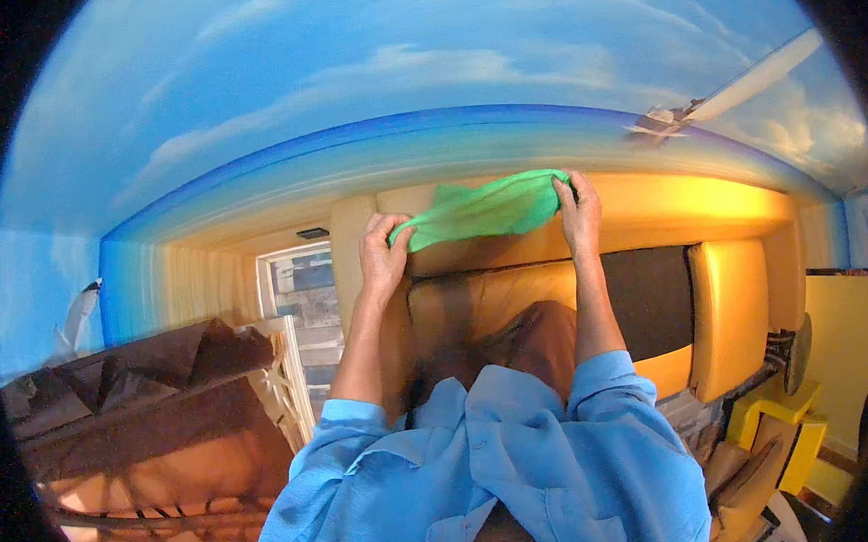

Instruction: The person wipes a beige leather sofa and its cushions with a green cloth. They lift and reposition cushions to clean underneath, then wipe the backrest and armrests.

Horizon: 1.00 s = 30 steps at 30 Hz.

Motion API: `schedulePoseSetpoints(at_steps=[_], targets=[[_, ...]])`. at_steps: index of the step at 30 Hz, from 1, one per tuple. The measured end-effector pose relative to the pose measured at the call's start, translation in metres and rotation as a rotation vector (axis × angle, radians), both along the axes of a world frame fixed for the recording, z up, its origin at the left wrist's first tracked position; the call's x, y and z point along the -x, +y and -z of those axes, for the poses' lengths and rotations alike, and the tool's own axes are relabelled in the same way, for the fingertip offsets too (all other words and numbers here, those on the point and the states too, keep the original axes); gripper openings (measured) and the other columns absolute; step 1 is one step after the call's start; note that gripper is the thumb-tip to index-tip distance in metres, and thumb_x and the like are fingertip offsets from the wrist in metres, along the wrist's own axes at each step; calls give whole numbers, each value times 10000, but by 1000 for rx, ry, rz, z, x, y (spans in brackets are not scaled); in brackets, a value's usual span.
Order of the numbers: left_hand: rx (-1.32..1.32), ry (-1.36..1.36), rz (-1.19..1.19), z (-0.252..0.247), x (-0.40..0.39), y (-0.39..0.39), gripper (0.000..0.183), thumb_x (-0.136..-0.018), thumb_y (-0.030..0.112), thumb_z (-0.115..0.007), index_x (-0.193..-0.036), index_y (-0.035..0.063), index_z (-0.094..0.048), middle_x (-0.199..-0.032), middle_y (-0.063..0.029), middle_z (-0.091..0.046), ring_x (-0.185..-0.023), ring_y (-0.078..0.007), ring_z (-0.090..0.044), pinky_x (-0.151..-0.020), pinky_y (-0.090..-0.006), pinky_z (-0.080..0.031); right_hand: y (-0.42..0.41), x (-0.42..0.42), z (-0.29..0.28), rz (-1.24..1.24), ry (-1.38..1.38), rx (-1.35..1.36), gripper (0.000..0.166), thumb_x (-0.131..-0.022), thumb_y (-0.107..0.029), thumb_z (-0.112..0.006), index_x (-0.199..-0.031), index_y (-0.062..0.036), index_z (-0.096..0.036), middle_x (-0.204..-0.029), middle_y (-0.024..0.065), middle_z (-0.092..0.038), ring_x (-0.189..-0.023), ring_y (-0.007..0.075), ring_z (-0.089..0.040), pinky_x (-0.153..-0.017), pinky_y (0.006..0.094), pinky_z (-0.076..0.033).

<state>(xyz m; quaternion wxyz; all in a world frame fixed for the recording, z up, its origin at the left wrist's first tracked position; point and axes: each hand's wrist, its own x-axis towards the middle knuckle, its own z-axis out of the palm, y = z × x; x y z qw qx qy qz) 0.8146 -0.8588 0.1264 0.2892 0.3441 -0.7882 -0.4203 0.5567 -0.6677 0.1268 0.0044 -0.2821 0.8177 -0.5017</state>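
Observation:
A green cloth (486, 207) is stretched between my two raised hands, in front of a tan sofa. My left hand (386, 251) pinches its lower left corner between thumb and fingers. The upper right corner is gripped by my right hand (580, 210), which sits a little higher. The cloth sags slightly between them, and light shows through its thin fabric. Behind and below it are the sofa's backrest (692, 201) and seat (493, 297).
A dark panel (647, 301) lies on the sofa, beside its padded armrest (730, 316). A yellow wooden piece of furniture (808, 443) stands at the lower right. At left are a white-framed door opening (308, 305) and a brown curtain (165, 442). A ceiling fan (663, 121) hangs at upper right.

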Motion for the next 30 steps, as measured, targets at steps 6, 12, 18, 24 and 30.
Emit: schedulePoseSetpoints(at_steps=[6, 12, 18, 24, 30], targets=[[-587, 53, 41, 50, 5, 17, 161, -738, 23, -753, -877, 64, -683, -895, -8, -581, -874, -125, -562, -785, -287, -457, 17, 17, 4, -87, -150, 47, 171, -861, -51, -622, -1024, 0, -629, -966, 127, -578, -933, 278, -582, -808, 357, -465], [-578, -46, 80, 59, 15, 46, 105, -747, 19, -737, -807, 48, -656, -849, -3, -599, -780, -111, -578, -746, -272, -470, 64, 22, 46, -141, -82, -261, 207, -804, 22, -614, -992, -55, -654, -1034, 153, -599, -1001, 326, -580, -875, 378, -473], [-541, 49, -201, 104, 34, 54, 281, -730, 29, -770, -922, 52, -565, -932, -39, -496, -734, -116, -537, -680, -269, -490, 60, 12, 82, -111, -210, -174, 199, -846, 79, -512, -944, -45, -633, -967, 51, -631, -924, 150, -588, -787, 298, -492], [-445, 20, -253, 107, 64, 91, 471, -697, 116, -820, -1022, 60, -485, -993, -72, -449, -808, -165, -505, -765, -326, -483, 61, 16, 69, -96, -325, -196, 173, -859, -7, -555, -1012, -64, -609, -983, 152, -661, -963, 308, -637, -845, 380, -491], [-441, 59, 123, 23, 78, 99, 633, -698, 190, -825, -1216, 55, -489, -1183, -113, -547, -1082, -256, -544, -935, -388, -454, 25, -13, -37, -236, 199, -175, 150, -856, -38, -610, -1005, -26, -600, -907, 135, -643, -793, 261, -634, -703, 324, -497]])
